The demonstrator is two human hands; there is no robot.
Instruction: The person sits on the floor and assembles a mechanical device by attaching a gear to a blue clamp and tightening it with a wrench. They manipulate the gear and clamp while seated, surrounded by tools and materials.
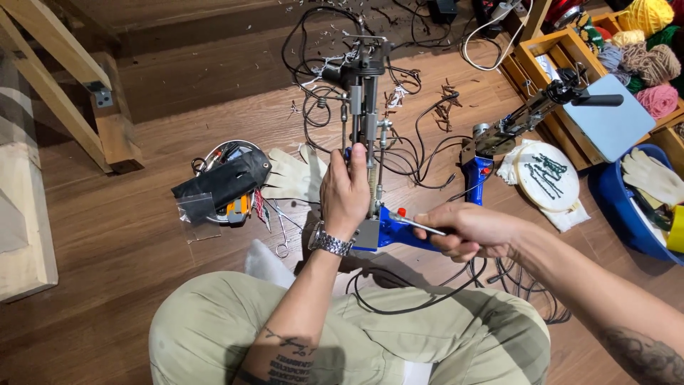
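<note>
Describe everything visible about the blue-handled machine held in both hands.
The tufting gun has a blue plastic handle with a red button and a long grey metal frame of rods pointing away over the wooden floor. The left hand grips its frame; the right hand puts a thin metal tool against the handle.

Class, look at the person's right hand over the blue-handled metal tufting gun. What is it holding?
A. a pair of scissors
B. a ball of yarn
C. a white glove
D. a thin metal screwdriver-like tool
D: the right hand grips a thin metal screwdriver-like tool, its tip at the blue-handled metal tufting gun, which the left hand steadies.
</note>
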